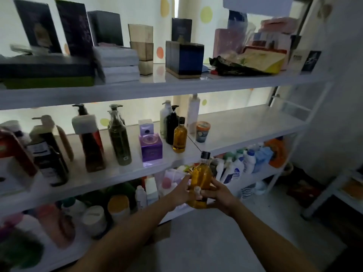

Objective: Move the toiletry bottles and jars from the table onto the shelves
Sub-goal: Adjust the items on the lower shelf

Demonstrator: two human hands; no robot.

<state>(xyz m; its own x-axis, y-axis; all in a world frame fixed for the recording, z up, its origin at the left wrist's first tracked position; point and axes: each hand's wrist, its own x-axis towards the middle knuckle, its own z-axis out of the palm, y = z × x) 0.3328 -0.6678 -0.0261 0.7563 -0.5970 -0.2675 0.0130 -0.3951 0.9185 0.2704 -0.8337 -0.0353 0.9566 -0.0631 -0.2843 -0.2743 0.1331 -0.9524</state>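
The left end of the middle shelf (125, 176) is smeared with blur, so I cannot read any label there. The white-lidded jar (93, 219) lower down is dim and soft. My fingers cover the lower part of the amber bottle (200, 176). My left hand (180, 190) curls round its left side and my right hand (218, 195) wraps its right side, both gripping it. The bottle is upright, black cap on top, in the air just in front of the middle shelf's near edge. A matching bottle (179, 136) stands further back on that shelf.
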